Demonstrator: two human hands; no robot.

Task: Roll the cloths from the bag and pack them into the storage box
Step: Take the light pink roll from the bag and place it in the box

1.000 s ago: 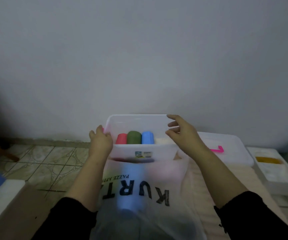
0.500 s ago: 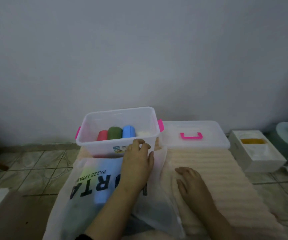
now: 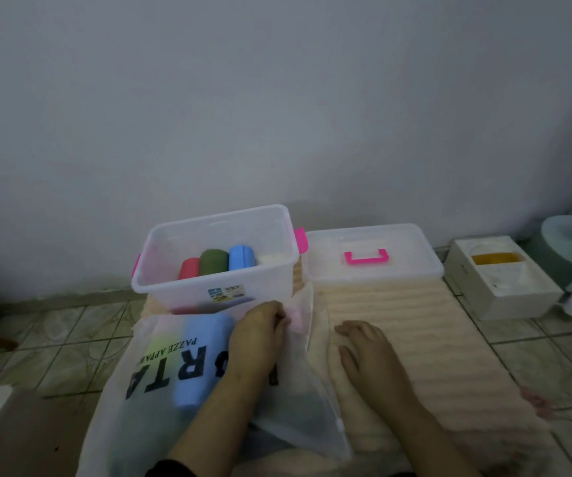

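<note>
A clear storage box (image 3: pixel 160 280) with pink clips stands near the wall and holds a red roll (image 3: pixel 189 268), a green roll (image 3: pixel 213 259), a blue roll (image 3: pixel 241 257) and a pale roll (image 3: pixel 272 259). In front of it lies a translucent white printed bag (image 3: pixel 147 401) with blue and green cloths showing through. My left hand (image 3: pixel 257 333) rests on the bag's upper edge, fingers curled on the plastic. My right hand (image 3: pixel 367 349) lies flat, fingers apart, on the cream ribbed towel (image 3: pixel 449 346).
The box's clear lid (image 3: pixel 412 266) with a pink handle lies right of the box. A white tissue box (image 3: pixel 498 284) sits further right on the tiled floor. A wall stands close behind. A brown surface is at the lower left.
Both hands left the storage box's sides. The left hand came down onto the bag, the right onto the towel. The view swung right, showing the lid and tissue box.
</note>
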